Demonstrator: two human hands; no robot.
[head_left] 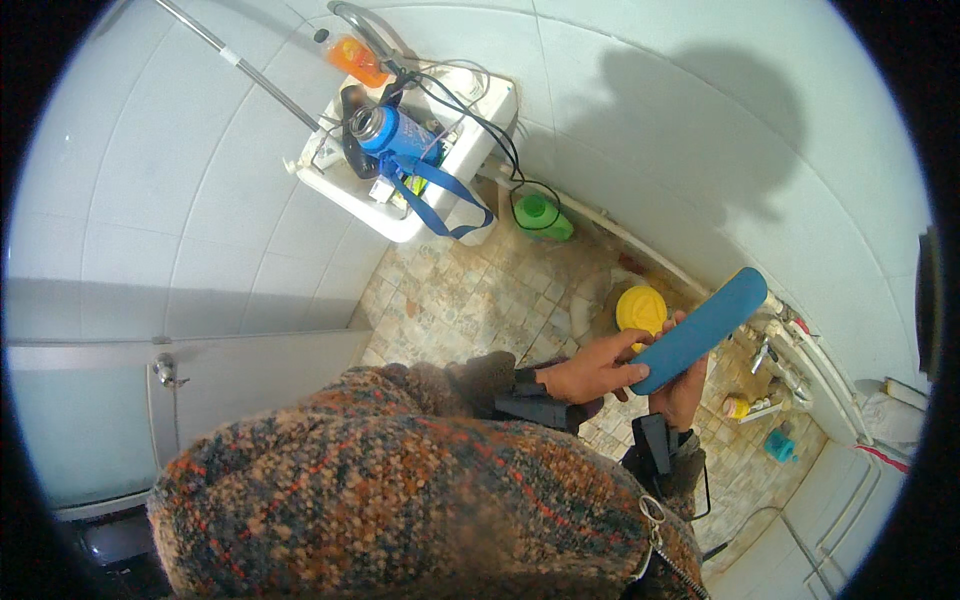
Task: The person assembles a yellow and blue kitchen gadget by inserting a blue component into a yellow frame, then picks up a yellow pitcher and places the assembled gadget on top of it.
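Observation:
A long, flat blue piece with rounded ends and a thin yellow edge (705, 328) slants up to the right in front of me; its exact kind I cannot make out. My left hand (597, 372) grips its near end from the left side, thumb on the blue face. Behind and along its right edge, my right hand (683, 393) supports it, with the fingers partly hidden. Just beyond the hands is a round yellow object (641, 308), lower on the floor side. Dark devices are strapped to both wrists.
A white washbasin (375, 215) at the far left bears a blue bottle with a strap (408, 135), an orange bottle (355, 60) and cables. On the tiled floor (450, 295) stands a green container (543, 217). Pipes and taps (785, 370) line the right wall; a door (255, 385) is left.

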